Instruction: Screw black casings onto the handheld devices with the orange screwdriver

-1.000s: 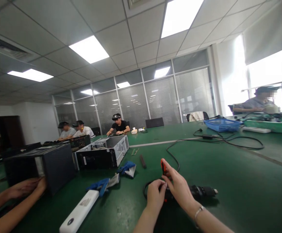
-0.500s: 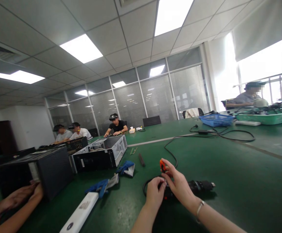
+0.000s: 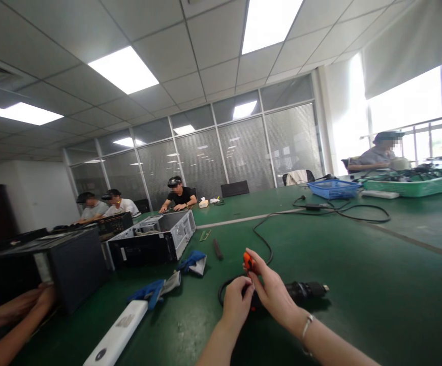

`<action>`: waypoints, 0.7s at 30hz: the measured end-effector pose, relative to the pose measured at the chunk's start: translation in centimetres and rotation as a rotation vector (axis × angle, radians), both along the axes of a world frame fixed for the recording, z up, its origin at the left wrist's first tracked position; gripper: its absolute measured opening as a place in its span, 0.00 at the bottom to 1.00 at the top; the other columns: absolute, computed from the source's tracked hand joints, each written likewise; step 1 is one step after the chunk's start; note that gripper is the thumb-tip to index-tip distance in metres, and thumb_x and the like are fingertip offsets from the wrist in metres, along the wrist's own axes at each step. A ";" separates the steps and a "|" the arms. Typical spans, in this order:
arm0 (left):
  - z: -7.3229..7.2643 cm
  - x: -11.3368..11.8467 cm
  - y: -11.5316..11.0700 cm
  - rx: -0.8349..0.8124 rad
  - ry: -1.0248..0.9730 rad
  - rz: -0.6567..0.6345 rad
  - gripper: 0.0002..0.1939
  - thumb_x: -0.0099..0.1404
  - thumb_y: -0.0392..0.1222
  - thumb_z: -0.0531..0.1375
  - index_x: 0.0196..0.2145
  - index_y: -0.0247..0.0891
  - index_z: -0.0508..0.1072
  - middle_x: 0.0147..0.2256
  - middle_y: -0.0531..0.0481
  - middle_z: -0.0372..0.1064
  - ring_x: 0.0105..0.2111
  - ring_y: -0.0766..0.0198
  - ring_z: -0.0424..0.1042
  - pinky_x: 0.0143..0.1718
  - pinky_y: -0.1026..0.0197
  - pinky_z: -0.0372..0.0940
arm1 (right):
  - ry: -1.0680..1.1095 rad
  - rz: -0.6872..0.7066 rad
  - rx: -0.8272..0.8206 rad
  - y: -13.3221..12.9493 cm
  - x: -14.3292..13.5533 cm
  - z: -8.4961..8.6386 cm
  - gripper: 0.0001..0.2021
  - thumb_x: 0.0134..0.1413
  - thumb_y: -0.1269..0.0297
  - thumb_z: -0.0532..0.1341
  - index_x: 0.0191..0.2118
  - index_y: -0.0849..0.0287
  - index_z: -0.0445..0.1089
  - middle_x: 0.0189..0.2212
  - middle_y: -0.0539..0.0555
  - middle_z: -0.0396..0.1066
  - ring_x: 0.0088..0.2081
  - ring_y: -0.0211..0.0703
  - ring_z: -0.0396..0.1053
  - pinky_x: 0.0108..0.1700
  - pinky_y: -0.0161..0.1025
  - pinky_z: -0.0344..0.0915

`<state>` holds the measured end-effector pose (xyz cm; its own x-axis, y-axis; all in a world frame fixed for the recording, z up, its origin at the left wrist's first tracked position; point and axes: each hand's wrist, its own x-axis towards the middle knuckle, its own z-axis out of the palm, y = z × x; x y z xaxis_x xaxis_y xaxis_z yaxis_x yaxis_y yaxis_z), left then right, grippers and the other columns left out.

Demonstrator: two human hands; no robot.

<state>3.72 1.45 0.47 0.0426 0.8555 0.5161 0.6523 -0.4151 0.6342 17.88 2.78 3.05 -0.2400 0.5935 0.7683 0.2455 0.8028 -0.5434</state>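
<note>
My right hand (image 3: 270, 288) is closed around a small tool with an orange-and-black handle (image 3: 248, 261), held upright over the table. Just below it my left hand (image 3: 237, 300) pinches thumb and finger together, close to the tool's lower end; what sits between those fingertips is too small to make out. Beneath both hands a black corded power tool (image 3: 308, 290) lies on its side, its metal tip pointing right. My hands partly cover its body.
Blue-grey gloves (image 3: 150, 292) and a long white bar-shaped device (image 3: 119, 333) lie to the left. Beyond stand an opened computer case (image 3: 145, 252) and a dark case (image 3: 80, 269) with a co-worker's hands (image 3: 34, 300) in it. A black cable (image 3: 263, 239) runs back toward a blue basket (image 3: 333, 189).
The view has shifted slightly, so most things sit a little further left. Both hands keep nearly the same pose around the orange-and-black tool.
</note>
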 end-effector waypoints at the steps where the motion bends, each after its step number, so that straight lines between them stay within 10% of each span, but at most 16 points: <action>1: 0.0 0.0 0.0 -0.002 -0.001 0.004 0.08 0.60 0.31 0.55 0.30 0.36 0.74 0.31 0.49 0.74 0.33 0.60 0.71 0.37 0.62 0.63 | -0.013 -0.007 0.005 -0.1 0.0 0.0 0.27 0.61 0.69 0.50 0.65 0.53 0.49 0.49 0.57 0.70 0.47 0.44 0.71 0.50 0.43 0.69; 21: 0.2 -0.1 -0.1 0.002 0.013 0.006 0.07 0.61 0.33 0.55 0.30 0.37 0.73 0.32 0.49 0.74 0.33 0.60 0.72 0.37 0.63 0.63 | -0.047 -0.104 0.088 0.9 0.1 -0.1 0.25 0.59 0.70 0.53 0.62 0.51 0.57 0.47 0.55 0.72 0.44 0.45 0.72 0.48 0.43 0.70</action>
<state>3.58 1.35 0.69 0.0440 0.8549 0.5170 0.6633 -0.4119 0.6247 17.98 3.68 2.97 -0.2180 0.5480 0.8076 0.3537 0.8156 -0.4580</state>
